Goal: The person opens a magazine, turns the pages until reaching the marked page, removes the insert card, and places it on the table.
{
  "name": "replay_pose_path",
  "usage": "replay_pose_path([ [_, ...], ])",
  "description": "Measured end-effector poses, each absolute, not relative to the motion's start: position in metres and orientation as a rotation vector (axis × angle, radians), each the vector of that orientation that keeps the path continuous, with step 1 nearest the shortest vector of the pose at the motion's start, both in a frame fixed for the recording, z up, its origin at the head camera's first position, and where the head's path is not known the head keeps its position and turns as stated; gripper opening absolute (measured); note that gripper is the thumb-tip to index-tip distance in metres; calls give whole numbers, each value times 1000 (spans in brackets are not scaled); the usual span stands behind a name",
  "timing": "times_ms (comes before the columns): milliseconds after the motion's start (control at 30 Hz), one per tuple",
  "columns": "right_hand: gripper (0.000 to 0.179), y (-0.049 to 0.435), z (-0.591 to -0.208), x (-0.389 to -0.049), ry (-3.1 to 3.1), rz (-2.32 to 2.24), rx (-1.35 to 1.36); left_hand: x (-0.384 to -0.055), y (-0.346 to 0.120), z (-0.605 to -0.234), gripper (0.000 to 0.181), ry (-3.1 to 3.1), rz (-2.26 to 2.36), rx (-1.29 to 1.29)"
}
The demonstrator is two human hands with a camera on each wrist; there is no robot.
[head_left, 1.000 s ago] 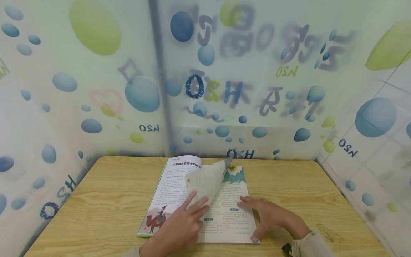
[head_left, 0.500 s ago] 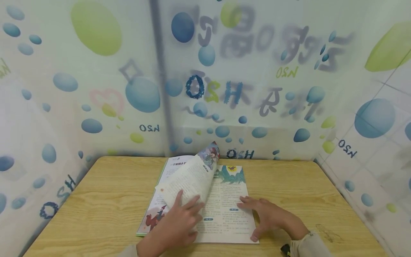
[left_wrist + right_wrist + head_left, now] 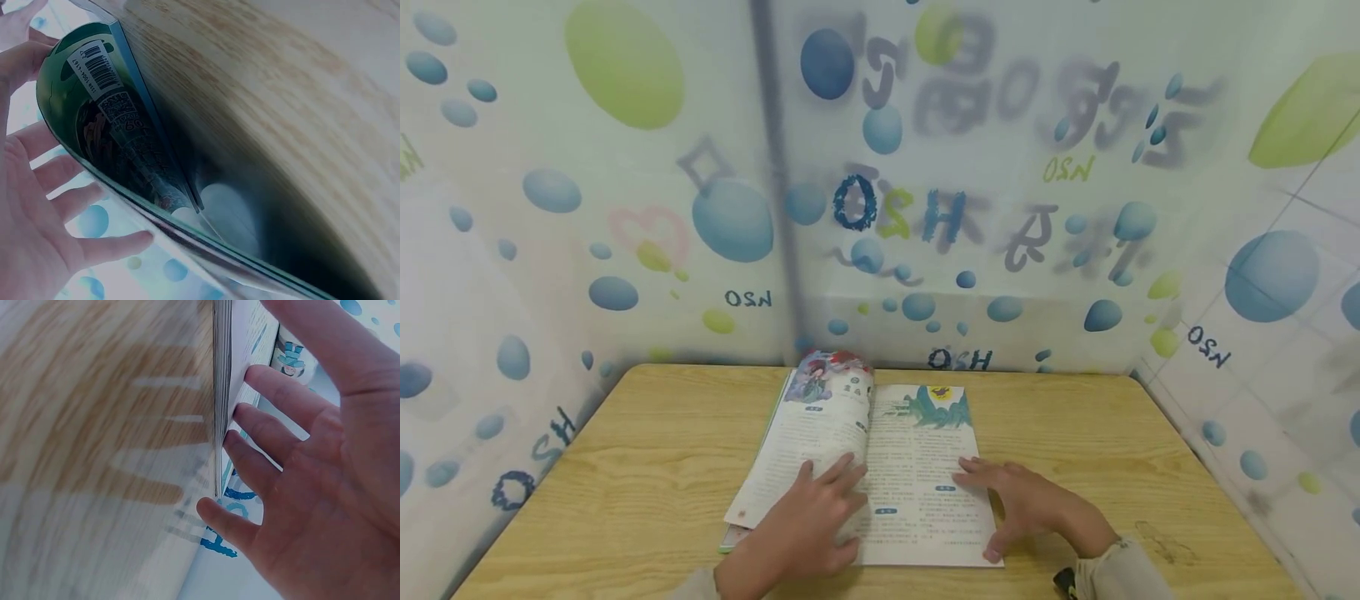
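Observation:
An open magazine (image 3: 917,492) lies on the table, with printed text on both pages. Its left page (image 3: 797,442) has a coloured picture at the top and bulges up toward the spine. My left hand (image 3: 812,521) rests on the lower part of this page, fingers spread. In the left wrist view the green cover (image 3: 69,94) with a barcode curves up beside the spread fingers. My right hand (image 3: 1033,504) touches the right page's outer edge, thumb near the lower corner. The right wrist view shows its extended fingertips along the page stack (image 3: 221,394).
The wooden table (image 3: 655,450) reaches back to a pale wall covering (image 3: 715,75) printed with blue and green drops. A small dark object (image 3: 1064,582) sits by the right sleeve (image 3: 1120,571).
The lifted page has swung left and come down over the left side, showing its picture. My left hand moved slightly left with it. The right hand stays at the right edge.

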State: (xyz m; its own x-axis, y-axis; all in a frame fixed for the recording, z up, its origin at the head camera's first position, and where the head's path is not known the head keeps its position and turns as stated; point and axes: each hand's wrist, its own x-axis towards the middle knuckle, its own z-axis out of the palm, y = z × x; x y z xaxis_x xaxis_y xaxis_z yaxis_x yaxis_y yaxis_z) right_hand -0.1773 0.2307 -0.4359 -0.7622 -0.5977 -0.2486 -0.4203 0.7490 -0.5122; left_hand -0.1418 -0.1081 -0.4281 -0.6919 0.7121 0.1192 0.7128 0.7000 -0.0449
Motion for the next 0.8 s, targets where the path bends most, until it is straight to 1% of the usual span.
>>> replay_pose_path([
  [333,100,233,-436,-180,2553,-609,-807,-144,-109,-431,42,-2840,-89,-1144],
  [500,97,234,-437,-181,2553,-618,-836,-142,-108,-431,44,-2845,-106,-1126],
  [567,95,234,-437,-181,2559,-622,-835,-141,-107,-431,50,-2840,-101,-1119],
  [700,89,232,-435,-181,2572,-641,-839,-139,-105,-433,70,-2834,-56,-1102],
  [800,86,231,-433,-181,2581,-655,-859,-139,-104,-434,78,-2821,-16,-1092],
])
